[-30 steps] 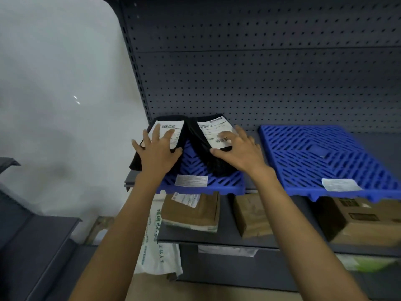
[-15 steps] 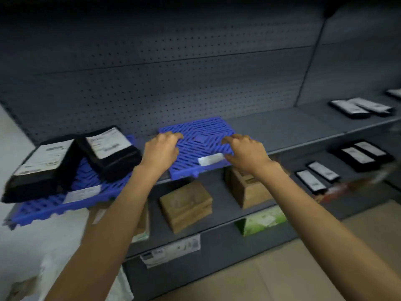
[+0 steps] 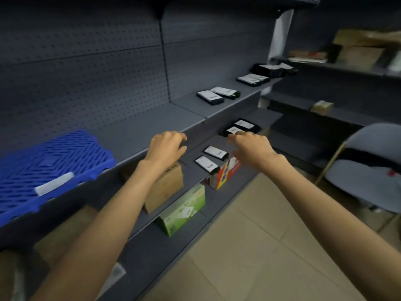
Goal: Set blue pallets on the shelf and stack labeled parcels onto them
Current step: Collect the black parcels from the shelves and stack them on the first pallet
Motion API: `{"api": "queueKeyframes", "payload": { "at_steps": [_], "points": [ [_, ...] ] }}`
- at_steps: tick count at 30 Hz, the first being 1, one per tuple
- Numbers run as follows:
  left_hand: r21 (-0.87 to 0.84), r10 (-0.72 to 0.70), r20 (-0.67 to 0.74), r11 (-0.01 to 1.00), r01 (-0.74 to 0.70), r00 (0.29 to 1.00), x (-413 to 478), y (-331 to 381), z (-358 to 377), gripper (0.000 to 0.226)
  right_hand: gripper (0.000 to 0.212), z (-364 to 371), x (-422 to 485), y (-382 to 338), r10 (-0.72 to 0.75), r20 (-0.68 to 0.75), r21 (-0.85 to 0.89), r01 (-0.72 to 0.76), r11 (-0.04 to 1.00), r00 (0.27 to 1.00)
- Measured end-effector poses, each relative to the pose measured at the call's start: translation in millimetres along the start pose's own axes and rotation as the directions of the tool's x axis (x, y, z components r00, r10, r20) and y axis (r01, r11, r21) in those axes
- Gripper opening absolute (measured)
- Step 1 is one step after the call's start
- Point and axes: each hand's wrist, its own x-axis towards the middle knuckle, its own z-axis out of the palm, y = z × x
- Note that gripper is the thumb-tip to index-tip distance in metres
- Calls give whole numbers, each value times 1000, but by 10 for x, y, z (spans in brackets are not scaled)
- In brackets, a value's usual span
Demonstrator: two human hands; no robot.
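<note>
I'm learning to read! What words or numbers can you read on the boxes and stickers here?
None can be read.
White labels on the black parcels: too small and blurred.
White sticker on the blue pallet: blurred.
Print on the green box: blurred.
Print on the red and yellow box: blurred.

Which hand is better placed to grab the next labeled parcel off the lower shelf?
Right, probably. The right hand hovers empty beside the black labeled parcels, fingers pointing at them. The left hand sits farther left, over the cardboard box.
</note>
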Motion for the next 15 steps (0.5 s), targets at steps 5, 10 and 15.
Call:
{"api": "queueKeyframes", "payload": {
  "at_steps": [5,10,15],
  "points": [
    [-20,142,-2,990,-142,990,699,609,308,39,31,131,30,770,120,1,20,-120,993,993],
    [-59,218,17,975,-217,976,1544,1072,685,40,42,270,351,1520,175,-8,-27,-175,984,985],
    [-82,270,29,960,-267,962,2548,1455,983,37,37,332,935,2302,215,-5,-68,-215,974,977]
  ]
}}
